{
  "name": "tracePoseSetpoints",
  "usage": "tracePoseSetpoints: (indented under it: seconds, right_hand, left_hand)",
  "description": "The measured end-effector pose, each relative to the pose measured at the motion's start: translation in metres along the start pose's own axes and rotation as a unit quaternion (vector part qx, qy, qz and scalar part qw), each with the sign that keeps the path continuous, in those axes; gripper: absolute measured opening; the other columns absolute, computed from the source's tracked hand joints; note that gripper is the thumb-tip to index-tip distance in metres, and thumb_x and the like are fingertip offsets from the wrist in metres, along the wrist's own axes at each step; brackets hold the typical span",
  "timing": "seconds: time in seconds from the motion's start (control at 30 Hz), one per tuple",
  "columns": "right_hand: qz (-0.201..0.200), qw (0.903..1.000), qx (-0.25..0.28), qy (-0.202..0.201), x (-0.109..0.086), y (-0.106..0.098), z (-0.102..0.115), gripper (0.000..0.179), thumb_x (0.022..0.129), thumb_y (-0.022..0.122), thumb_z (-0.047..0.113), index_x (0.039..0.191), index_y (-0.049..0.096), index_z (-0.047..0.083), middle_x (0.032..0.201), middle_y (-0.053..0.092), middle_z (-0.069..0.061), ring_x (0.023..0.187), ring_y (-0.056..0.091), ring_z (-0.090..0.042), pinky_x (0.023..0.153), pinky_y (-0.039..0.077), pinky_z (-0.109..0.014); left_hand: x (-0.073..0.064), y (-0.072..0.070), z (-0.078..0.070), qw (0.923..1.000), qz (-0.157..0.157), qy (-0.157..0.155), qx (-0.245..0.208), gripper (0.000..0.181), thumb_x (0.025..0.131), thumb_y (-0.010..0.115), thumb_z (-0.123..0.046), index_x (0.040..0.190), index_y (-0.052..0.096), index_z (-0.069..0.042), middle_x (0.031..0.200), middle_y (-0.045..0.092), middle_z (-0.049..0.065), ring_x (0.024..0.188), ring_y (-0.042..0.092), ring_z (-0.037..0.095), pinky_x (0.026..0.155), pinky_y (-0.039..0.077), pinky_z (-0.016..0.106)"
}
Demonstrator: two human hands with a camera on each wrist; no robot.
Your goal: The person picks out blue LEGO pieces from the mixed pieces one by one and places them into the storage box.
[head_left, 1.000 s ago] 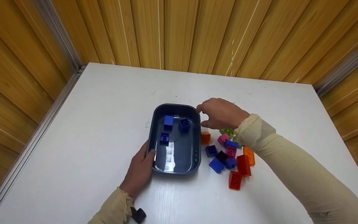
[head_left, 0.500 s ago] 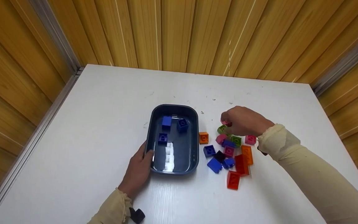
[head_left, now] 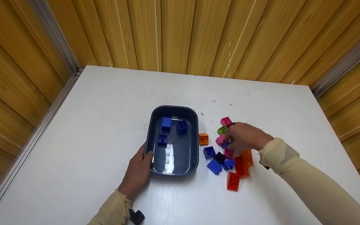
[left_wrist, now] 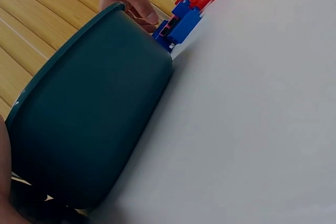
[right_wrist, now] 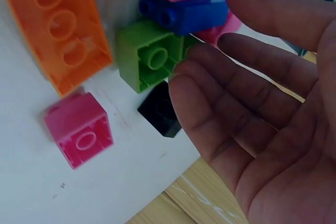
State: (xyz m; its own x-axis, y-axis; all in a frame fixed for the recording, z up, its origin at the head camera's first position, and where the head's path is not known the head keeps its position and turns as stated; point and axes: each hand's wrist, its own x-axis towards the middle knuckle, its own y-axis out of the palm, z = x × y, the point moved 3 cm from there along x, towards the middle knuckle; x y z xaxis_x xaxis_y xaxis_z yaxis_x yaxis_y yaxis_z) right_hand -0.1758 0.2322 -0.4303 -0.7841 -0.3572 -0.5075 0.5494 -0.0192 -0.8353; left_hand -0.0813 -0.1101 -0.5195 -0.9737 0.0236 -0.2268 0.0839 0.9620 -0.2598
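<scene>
A dark blue dish (head_left: 180, 157) stands mid-table with three blue building bricks (head_left: 166, 124) inside. My left hand (head_left: 134, 176) grips its left side, thumb over the rim. In the left wrist view the outer wall of the dish (left_wrist: 94, 103) hides most of that hand. Over the loose bricks to the right, my right hand (head_left: 245, 136) reaches down. The right wrist view shows its fingers loosely bent, thumb and index fingertip apart beside a blue brick (right_wrist: 186, 14). A green brick (right_wrist: 149, 59) and a black brick (right_wrist: 161, 111) lie close to the other fingertips.
An orange brick (head_left: 203, 139) sits right beside the dish. Red bricks (head_left: 233, 181) lie at the near end of the pile, and a pink brick (head_left: 226, 121) at its far end. Wood-patterned panels (head_left: 173, 37) enclose the white table (head_left: 111, 93).
My right hand has moved from the dish's right rim to the loose bricks, then nearer to me over the pile. My left hand keeps its grip on the dish.
</scene>
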Motion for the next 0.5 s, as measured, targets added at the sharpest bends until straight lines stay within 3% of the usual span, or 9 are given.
tracePoseSetpoints:
  seconds: [0.5]
  right_hand:
    - [0.009,0.9985,0.019,0.05,0.003,0.015,0.003,0.024,0.085,0.087,0.013,0.106,0.078,0.008,0.079,0.066,-0.001,0.071,0.064,-0.02,0.071,0.061,-0.036]
  left_hand:
    - [0.0,0.0,0.0,1.0,-0.002,0.003,0.001,0.056,0.11,0.044,-0.031,0.163,0.033,-0.014,0.158,0.045,0.013,0.139,0.044,0.026,0.115,0.034,0.053]
